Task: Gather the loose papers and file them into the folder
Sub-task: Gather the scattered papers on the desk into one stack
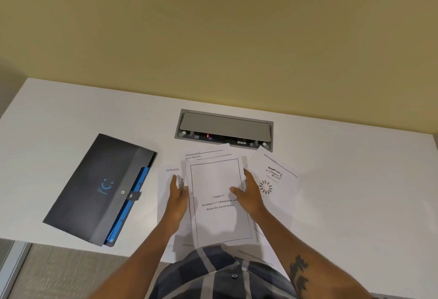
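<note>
Both hands press on a stack of papers (219,201) from its two sides. My left hand (179,198) is flat and open, with straight fingers against the left edge of the stack. My right hand (248,193) curls loosely at the right edge, with its thumb on top of the top sheet. Neither hand is closed tight, and the stack sits between them.

That top sheet has a thin box drawn round it. Inside I can read "Chapter 3" and, below that, words about a "7's framework" and a "Porter five forces model". More sheets stick out from under the stack at the top and on the left. Their small print is too tiny to read.

One loose sheet (272,178) lies tilted just to the right of my right hand. It has small drawings and a ring of short lines on it.

Well to the left lies the folder (94,187). It is dark grey, closed and tilted, with a blue smile mark, a snap strap and blue pockets showing along its right side. Bare white tabletop (355,192) lies between the folder and the papers.

Behind the papers a grey cable box (224,125) is set into the tabletop. The stack's near end reaches the front edge. There is lots of bare room on the right.
</note>
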{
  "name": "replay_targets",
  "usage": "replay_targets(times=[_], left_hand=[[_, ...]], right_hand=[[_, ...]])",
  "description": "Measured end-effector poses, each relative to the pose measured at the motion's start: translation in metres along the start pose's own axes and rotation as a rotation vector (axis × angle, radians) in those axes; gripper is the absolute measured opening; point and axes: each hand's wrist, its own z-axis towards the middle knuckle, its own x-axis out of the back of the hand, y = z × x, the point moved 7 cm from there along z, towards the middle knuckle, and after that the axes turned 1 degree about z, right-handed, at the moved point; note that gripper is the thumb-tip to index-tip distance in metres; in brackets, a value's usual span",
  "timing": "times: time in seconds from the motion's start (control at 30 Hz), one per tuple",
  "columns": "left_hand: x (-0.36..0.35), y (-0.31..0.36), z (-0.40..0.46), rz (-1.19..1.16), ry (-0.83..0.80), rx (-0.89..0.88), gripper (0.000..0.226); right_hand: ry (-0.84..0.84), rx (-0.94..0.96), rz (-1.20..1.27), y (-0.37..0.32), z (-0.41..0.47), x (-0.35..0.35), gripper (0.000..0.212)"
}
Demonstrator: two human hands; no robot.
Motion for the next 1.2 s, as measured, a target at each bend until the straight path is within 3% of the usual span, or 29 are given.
replay_targets(times=[0.1, 0.2, 0.4, 0.53, 0.67, 0.8, 0.9, 1.03, 1.13, 1.2], left_hand=[[-0.002, -0.013, -0.006, -0.022, 0.034, 0.07, 0.062], [-0.007, -0.023, -0.01, 0.043, 0.019, 0.024, 0.05], [0.005, -0.046, -0.021, 0.071, 0.085, 0.063, 0.036], [0.016, -0.058, -0.033, 0.09, 0.122, 0.004, 0.035], [0.023, -0.072, -0.044, 0.129, 0.167, 0.026, 0.031], [0.025, -0.079, -0.055, 0.143, 0.188, 0.018, 0.032], [0.026, -0.08, -0.062, 0.163, 0.204, -0.02, 0.037], [0.023, -0.083, -0.073, 0.146, 0.236, -0.041, 0.038], [0.021, -0.08, -0.081, 0.133, 0.269, -0.063, 0.037], [0.02, -0.078, -0.085, 0.108, 0.285, -0.072, 0.038]], right_hand=[[-0.033, -0.033, -0.039, 0.008, -0.01, -0.013, 0.072], [-0.074, -0.037, -0.086, 0.014, -0.017, -0.018, 0.067], [0.254, -0.029, -0.387, 0.015, -0.018, 0.066, 0.065], [0.28, -0.026, -0.739, 0.028, -0.017, 0.129, 0.098], [0.189, -0.047, -0.871, 0.039, -0.012, 0.156, 0.132], [0.086, -0.108, -0.959, 0.051, -0.008, 0.156, 0.141], [0.075, -0.093, -1.074, 0.053, -0.009, 0.152, 0.135], [0.148, 0.092, -1.126, 0.042, -0.016, 0.143, 0.112], [0.162, 0.202, -1.011, 0.04, -0.022, 0.135, 0.095], [0.205, 0.203, -0.743, 0.044, -0.028, 0.13, 0.081]])
